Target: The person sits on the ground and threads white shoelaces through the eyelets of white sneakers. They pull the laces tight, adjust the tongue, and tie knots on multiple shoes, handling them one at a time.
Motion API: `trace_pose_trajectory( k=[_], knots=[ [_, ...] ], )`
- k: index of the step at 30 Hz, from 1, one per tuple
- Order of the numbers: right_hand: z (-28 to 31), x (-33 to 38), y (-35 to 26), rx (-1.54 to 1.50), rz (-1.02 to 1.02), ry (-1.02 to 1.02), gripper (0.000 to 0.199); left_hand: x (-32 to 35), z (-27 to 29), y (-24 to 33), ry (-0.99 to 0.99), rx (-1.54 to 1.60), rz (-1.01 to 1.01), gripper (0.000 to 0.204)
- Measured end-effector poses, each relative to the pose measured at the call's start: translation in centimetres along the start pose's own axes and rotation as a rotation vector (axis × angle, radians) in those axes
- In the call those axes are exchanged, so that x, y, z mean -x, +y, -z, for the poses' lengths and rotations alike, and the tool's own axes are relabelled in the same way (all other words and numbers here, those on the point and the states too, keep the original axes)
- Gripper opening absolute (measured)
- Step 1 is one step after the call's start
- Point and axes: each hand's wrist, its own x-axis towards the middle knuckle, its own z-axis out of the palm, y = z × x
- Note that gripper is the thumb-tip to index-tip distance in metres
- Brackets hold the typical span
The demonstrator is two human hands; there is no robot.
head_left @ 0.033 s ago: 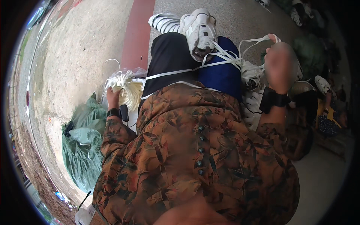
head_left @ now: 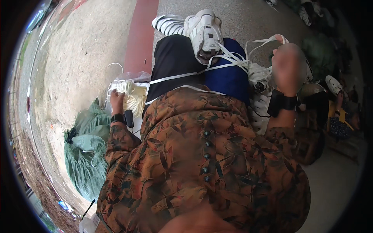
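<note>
White laces (head_left: pixel 235 59) run to the right hand (head_left: pixel 289 68) at two o'clock, its grip too blurred to tell.
The left hand (head_left: pixel 116 101), near ten, touches a cream lace bundle (head_left: pixel 136 98); whether it pinches any, I cannot tell. A white shoe (head_left: pixel 205 35) rests at twelve on the knees (head_left: pixel 175 56), a green bag (head_left: pixel 86 163) at eight.

The laces (head_left: pixel 259 73) look like matt cloth, the ground (head_left: pixel 89 50) rough.

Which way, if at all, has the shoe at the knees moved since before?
No, the white shoe shows no clear shift against the red floor stripe.
</note>
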Motion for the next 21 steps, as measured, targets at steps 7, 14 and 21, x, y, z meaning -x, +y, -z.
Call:
trace_pose_trajectory(
  k=[7, 14, 21],
  knots=[
    [1.9, 0.6, 2.1, 0.034, -0.123, -0.077, 0.031, 5.8, -4.6, 18.3, -0.528, 0.305, -0.346, 0.026],
    [-0.4, 1.7, 10.8, 1.371, 0.115, -0.269, 0.03, 8.5, -5.5, 23.9, -0.641, -0.042, -0.735, 0.048],
    [1.7, 0.4, 11.1, 1.537, 0.141, -0.202, 0.007, 8.3, -4.2, 23.2, -0.75, -0.159, -0.795, 0.03]
  ],
)
